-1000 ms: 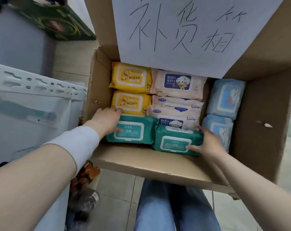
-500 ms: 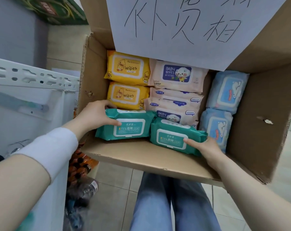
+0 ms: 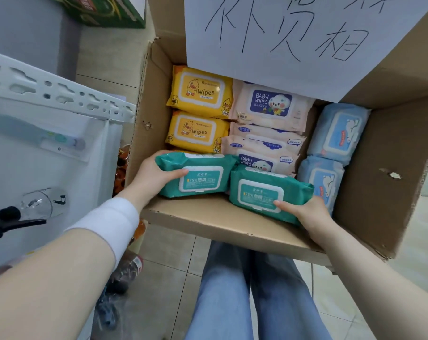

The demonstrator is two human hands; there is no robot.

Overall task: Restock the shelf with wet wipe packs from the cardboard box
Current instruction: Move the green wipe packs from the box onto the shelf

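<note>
An open cardboard box [image 3: 220,224] on the floor holds several wet wipe packs. My left hand [image 3: 154,177] grips the left end of a teal pack [image 3: 203,175], thumb on its top. My right hand [image 3: 303,212] grips the right end of a second teal pack [image 3: 264,192], thumb on its label; this pack is tilted and raised above the box's near wall. Behind them lie two yellow packs [image 3: 200,92], several pink baby-wipe packs [image 3: 269,104] and two light blue packs [image 3: 338,133].
A white metal shelf [image 3: 48,94] stands at the left, its perforated edge close to the box. Bottles [image 3: 127,268] lie on the floor under it. A white paper sign [image 3: 293,38] hangs over the box's back flap. My legs in jeans [image 3: 252,295] are below the box.
Both hands have closed round the two teal packs and lifted them toward me. The right pack now sits higher, over the near wall of the box.
</note>
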